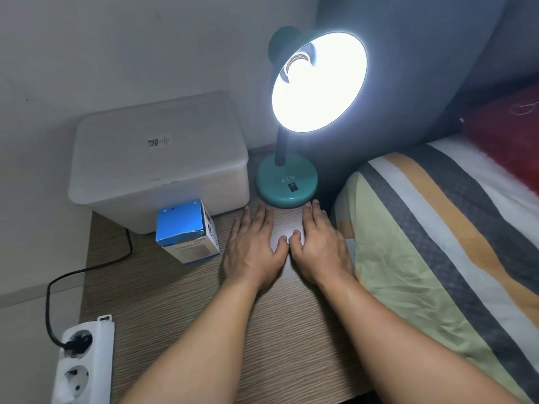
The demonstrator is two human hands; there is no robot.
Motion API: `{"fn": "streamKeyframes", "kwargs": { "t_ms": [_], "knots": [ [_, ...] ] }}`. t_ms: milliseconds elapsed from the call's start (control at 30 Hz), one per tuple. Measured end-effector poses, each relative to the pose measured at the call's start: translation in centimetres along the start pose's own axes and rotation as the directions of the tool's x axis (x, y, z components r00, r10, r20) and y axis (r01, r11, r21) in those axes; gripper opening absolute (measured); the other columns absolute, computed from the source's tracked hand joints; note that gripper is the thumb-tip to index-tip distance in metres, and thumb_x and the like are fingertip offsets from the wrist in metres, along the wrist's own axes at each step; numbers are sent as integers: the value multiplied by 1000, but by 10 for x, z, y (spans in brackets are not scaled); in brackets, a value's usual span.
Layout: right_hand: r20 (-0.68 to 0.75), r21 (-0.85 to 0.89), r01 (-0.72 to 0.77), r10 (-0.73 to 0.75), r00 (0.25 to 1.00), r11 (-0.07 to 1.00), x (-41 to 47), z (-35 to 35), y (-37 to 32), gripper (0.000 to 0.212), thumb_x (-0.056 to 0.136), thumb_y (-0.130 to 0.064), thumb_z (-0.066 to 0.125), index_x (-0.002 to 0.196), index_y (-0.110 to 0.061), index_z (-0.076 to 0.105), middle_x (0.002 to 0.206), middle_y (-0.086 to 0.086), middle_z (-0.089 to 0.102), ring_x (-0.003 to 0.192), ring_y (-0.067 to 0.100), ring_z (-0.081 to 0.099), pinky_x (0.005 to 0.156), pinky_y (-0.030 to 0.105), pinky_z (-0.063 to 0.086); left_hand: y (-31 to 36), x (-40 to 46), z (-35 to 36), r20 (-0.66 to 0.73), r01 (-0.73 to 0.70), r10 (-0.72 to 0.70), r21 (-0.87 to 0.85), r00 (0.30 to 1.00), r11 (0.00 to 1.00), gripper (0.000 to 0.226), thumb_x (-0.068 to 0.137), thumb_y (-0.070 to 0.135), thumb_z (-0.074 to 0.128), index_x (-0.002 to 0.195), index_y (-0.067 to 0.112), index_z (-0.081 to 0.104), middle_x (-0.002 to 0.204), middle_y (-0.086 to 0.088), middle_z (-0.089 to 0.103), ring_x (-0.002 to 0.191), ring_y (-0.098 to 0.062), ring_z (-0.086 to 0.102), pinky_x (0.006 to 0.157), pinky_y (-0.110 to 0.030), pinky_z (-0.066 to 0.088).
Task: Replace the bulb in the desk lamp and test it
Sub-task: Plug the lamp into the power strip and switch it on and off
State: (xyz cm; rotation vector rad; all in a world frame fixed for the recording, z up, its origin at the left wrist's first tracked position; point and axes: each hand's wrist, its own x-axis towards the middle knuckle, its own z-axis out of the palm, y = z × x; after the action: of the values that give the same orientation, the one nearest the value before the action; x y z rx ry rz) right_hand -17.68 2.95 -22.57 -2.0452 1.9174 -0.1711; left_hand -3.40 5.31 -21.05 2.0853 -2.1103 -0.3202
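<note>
A teal desk lamp (287, 182) stands at the back of the wooden bedside table (186, 298). Its shade tilts toward me and the bulb (300, 64) inside glows bright white. A small black switch (292, 187) sits on the round base. My left hand (252, 246) and my right hand (319, 243) lie flat, palms down, side by side on the table just in front of the base. Both hold nothing, and their thumbs nearly touch. A blue and white bulb box (188, 230) stands left of my left hand.
A white lidded plastic bin (159, 158) fills the back left corner. A white power strip (84, 360) lies at the front left with the lamp's black cord (87, 269) plugged in. A bed with a striped cover (437, 243) borders the table on the right.
</note>
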Motion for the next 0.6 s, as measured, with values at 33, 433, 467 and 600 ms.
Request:
{"fn": "streamKeyframes", "kwargs": {
  "t_ms": [33, 433, 467, 600],
  "knots": [
    [-2, -2, 2, -2, 1000, 1000, 0, 0, 0, 78, 90, -45, 25, 160, -12, 17, 169, 7, 13, 153, 24, 20, 118, 39, 29, 0, 0, 0, 0, -2, 2, -1, 1000, 1000, 72, 97, 53, 30, 160, 18, 19, 168, -1, 14, 155, -21, 3, 126, -37, 4],
    [-15, 2, -4, 4, 1000, 1000, 1, 0, -2, 77, 89, -44, 28, 159, -12, 22, 168, 8, 18, 151, 26, 26, 116, 40, 32, -2, 2, 4, 3, 6, -6, 4, 1000, 1000, 74, 94, 55, 26, 159, 19, 22, 167, -1, 17, 155, -20, 3, 126, -40, 7],
    [-15, 3, -5, 5, 1000, 1000, 1, 0, -2, 77, 89, -43, 28, 159, -12, 22, 168, 8, 18, 151, 25, 26, 116, 40, 32, -2, 3, 5, 2, 5, -5, 1, 1000, 1000, 74, 94, 55, 26, 159, 19, 22, 167, -1, 16, 155, -20, 2, 126, -39, 6],
    [-25, 10, -6, 6, 1000, 1000, 1, 0, -1, 76, 89, -43, 29, 159, -12, 24, 167, 8, 20, 151, 25, 27, 115, 40, 35, -3, 3, 5, 2, 6, -6, 1, 1000, 1000, 74, 95, 56, 26, 159, 19, 21, 167, 0, 16, 155, -20, 2, 125, -40, 8]
  ]
}}
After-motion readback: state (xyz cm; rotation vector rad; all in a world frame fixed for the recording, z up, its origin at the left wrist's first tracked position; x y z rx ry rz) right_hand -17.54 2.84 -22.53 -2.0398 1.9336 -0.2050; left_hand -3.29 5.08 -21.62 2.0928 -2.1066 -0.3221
